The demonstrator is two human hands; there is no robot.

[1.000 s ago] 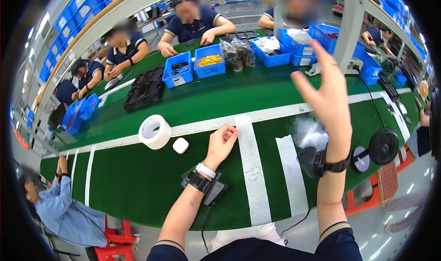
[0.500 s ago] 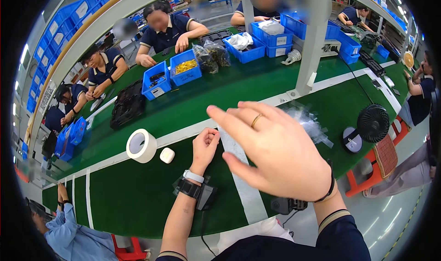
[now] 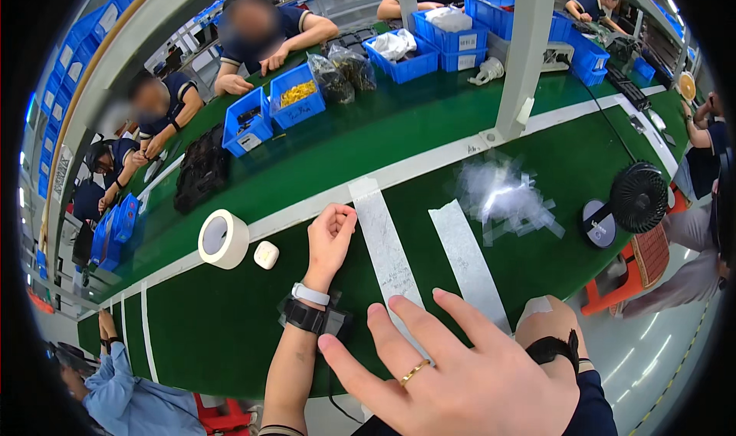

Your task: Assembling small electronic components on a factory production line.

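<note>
My left hand [image 3: 331,236] rests on the green tabletop with its fingers curled in and the thumb against them; nothing shows in it. Its wrist wears a white band [image 3: 310,293] and a black strap [image 3: 305,315] with a dark box-shaped device. Close to the camera, my right hand [image 3: 468,382] hangs over the near edge, its fingers spread and nothing in its grasp. A gold ring [image 3: 415,371] is on one finger. Beyond the fingertips lie two pale tape strips [image 3: 387,252]. Left of my left hand are a white tape roll [image 3: 223,239] and a small white rounded case [image 3: 266,255].
Clear plastic pieces [image 3: 506,198] lie in a heap right of the strips. A black fan [image 3: 638,197] stands at the right edge. A grey post [image 3: 521,68] rises from the table. Across it, people sit behind blue bins [image 3: 297,114] and a black tray [image 3: 201,167].
My right hand has moved down and nearer to me, uncovering a second tape strip and more of the plastic heap. My left hand stays curled in about the same place. The view has shifted slightly.
</note>
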